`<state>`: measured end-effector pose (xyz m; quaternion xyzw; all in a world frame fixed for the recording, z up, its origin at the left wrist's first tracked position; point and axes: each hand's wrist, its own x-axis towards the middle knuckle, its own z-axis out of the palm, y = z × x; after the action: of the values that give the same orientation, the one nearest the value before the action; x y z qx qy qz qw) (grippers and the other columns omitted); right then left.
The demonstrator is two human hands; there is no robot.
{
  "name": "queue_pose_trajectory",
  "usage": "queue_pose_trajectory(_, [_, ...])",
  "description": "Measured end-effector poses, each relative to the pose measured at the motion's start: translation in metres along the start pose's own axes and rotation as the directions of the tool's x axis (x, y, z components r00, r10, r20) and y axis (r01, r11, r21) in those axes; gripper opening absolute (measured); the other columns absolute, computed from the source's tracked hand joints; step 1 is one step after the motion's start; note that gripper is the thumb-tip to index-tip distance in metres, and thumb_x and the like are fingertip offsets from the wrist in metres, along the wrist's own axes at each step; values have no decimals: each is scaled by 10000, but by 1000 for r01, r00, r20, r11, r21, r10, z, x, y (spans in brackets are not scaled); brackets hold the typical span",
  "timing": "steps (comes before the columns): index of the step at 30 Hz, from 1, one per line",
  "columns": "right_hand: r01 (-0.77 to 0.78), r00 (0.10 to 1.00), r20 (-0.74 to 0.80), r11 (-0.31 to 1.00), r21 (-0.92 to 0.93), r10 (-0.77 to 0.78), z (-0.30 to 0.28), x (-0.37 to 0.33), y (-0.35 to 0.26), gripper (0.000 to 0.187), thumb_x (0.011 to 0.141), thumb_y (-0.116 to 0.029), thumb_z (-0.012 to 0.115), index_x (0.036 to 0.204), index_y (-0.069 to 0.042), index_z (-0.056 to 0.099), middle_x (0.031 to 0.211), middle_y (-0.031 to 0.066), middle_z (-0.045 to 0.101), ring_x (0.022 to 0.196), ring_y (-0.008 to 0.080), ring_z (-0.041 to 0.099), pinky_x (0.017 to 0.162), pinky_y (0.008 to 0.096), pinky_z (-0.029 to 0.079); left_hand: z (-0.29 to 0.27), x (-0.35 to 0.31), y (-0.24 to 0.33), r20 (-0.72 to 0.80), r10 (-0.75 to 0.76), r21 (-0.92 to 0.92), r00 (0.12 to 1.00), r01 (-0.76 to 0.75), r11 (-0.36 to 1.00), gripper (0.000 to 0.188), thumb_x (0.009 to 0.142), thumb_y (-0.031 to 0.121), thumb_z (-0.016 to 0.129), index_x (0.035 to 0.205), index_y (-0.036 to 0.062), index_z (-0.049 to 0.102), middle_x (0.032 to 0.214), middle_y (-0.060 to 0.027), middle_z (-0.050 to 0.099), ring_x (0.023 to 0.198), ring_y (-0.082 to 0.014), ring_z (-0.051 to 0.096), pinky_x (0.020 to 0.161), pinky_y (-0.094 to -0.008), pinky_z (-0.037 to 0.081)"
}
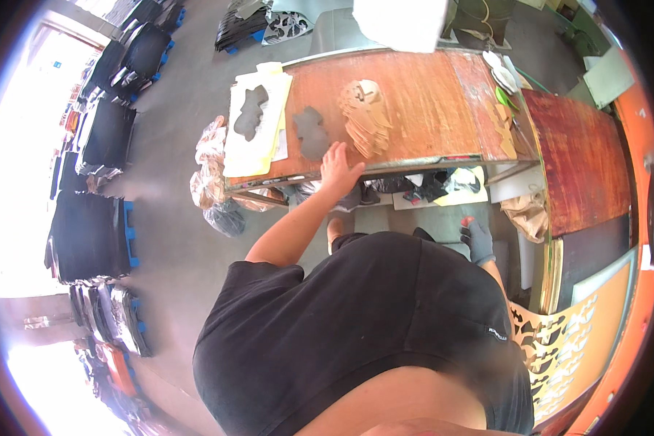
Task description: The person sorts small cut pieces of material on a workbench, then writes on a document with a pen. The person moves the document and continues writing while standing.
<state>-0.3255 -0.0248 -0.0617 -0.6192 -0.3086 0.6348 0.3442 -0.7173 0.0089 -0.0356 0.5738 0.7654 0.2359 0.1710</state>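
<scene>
Fingers (333, 154) of your left hand (339, 176) loosely spread at the wooden table's (421, 94) front edge, thumb standing apart, empty as far as this view shows! And right there, just beyond your fingertips, lie the grey cut-out pieces (312, 133), flat on the tabletop; whether you're touching them, I can't tell. Close on their right, here's your fanned stack of tan cut-outs (365, 123), overlapping down toward the front edge. Over on the left, a dark grey cut-out (251, 112) sits on your pale yellow sheets (277, 87). Down low on the other side, your right hand (477, 243) hangs in its grey glove, below the table's front edge, well apart from the pieces; its fingers look partly bent, but whether they grip anything, I can't tell you.
</scene>
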Motion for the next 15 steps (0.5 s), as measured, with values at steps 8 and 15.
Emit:
queue_pose_trajectory(8, [-31,999,39,998,-53,33,172,42,25,296,851,-332,584,1008,-81,577,885,27,605,768,131,559,639,278,454,-104,120,-224,-121,-263,121,957,277,953,823,676,381,720,1314,33,334,1376,-176,311,1280,-345,276,1043,-443,268])
queue_pose_trajectory(15, [428,847,530,631,-647,-31,369,45,-20,396,820,-332,591,1051,-13,552,914,120,629,863,214,601,776,321,463,-146,194,-332,-50,-396,247,917,395,885,927,687,438,703,1379,51,223,1417,-177,246,1303,-352,242,1050,-461,257])
